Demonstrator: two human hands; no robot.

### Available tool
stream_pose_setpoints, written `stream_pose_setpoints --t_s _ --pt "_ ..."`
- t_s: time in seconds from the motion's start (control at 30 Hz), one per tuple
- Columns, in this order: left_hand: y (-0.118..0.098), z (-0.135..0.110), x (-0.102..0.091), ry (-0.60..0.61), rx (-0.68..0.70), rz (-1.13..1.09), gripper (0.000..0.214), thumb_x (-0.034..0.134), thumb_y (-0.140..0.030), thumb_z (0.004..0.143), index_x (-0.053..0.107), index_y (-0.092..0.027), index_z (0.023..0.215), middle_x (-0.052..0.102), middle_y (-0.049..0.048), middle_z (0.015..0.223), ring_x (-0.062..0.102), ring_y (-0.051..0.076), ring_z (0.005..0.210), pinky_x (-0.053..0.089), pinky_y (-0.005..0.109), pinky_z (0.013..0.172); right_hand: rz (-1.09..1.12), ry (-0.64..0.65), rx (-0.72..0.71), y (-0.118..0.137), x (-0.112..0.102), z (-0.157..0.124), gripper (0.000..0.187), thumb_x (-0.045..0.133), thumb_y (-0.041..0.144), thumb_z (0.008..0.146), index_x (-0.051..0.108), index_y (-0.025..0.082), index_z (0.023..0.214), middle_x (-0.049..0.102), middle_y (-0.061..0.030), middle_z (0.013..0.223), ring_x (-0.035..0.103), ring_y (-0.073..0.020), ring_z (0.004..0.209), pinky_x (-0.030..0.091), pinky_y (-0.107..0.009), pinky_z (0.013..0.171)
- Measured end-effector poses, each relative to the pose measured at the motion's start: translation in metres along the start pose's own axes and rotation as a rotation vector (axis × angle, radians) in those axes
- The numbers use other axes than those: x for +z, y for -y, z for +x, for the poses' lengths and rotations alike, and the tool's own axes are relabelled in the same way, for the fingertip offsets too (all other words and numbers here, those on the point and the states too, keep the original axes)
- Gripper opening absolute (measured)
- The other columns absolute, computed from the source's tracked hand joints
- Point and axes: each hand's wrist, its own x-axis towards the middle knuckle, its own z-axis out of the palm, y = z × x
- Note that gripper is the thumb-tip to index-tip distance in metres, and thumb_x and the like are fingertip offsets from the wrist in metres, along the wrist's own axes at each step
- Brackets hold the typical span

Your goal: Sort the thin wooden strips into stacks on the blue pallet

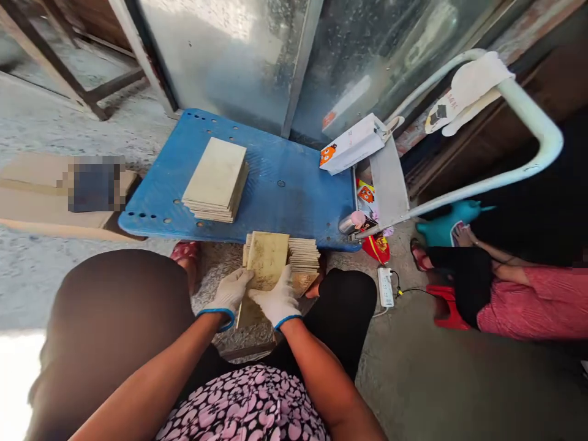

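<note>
My left hand (231,289), in a white glove with a blue cuff, grips the lower left edge of a thin pale yellow tile (269,254) with dark smudges. On its lower right edge lies my right hand (279,297), gloved alike, its thumb pointing up along the tile. The tile is tilted in front of my knees. Behind and beside it, a row of similar tiles (304,256) stands on edge, partly hidden. Another tile piece (250,313) shows below my hands. A stack of tiles (215,174) lies flat on the blue platform trolley (285,202).
A white paper bag (353,147) and a metal cup (351,222) stand by the trolley's handle (528,159), where a white glove (478,86) hangs. A power strip (385,288) lies on the floor. At right sits another person (523,300). A cardboard box (41,190) is at left.
</note>
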Motion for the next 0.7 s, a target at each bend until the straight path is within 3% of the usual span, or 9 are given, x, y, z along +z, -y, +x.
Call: stream_pose_setpoints --t_s 0.13,0.3,0.47,0.7 --pt "0.001 0.006 0.001 0.054 -0.063 0.007 0.047 0.077 -0.06 0.043 0.059 -0.023 0.065 0.072 0.0041 0.071 0.065 0.025 0.076 0.054 0.033 0.075 0.017 0.067 -0.002 -0.001 -0.003 0.004 0.131 0.091 0.041 0.054 0.021 0.014 0.162 0.027 -0.0212 0.166 0.034 -0.0353 0.152 0.034 -0.046 0.121" --pt "-0.002 0.002 0.003 0.018 -0.008 0.17 0.03 0.069 -0.051 0.052 0.061 -0.025 0.063 0.075 0.0049 0.078 0.067 0.029 0.087 0.055 0.038 0.09 0.034 0.088 -0.01 0.002 -0.009 0.001 0.139 0.094 0.039 0.049 0.018 0.014 0.163 0.026 -0.0225 0.165 0.032 -0.0367 0.152 0.031 -0.049 0.123" --pt "-0.011 -0.008 0.008 0.047 -0.039 0.116 0.022 0.07 -0.044 0.059 0.059 -0.024 0.061 0.073 0.0016 0.07 0.065 0.025 0.081 0.055 0.033 0.084 0.051 0.079 0.022 0.001 -0.002 -0.001 0.139 0.092 0.039 0.053 0.012 0.014 0.164 0.011 -0.0243 0.17 0.024 -0.0383 0.156 0.03 -0.052 0.123" --pt "-0.029 -0.018 0.016 0.042 -0.039 0.221 0.056 0.073 -0.073 0.062 0.052 -0.022 0.053 0.066 -0.0024 0.056 0.059 0.02 0.073 0.048 0.026 0.071 0.137 0.047 0.064 0.001 0.003 0.002 0.134 0.087 0.037 0.06 0.007 0.012 0.164 0.014 -0.0228 0.17 0.024 -0.0361 0.156 0.027 -0.049 0.126"
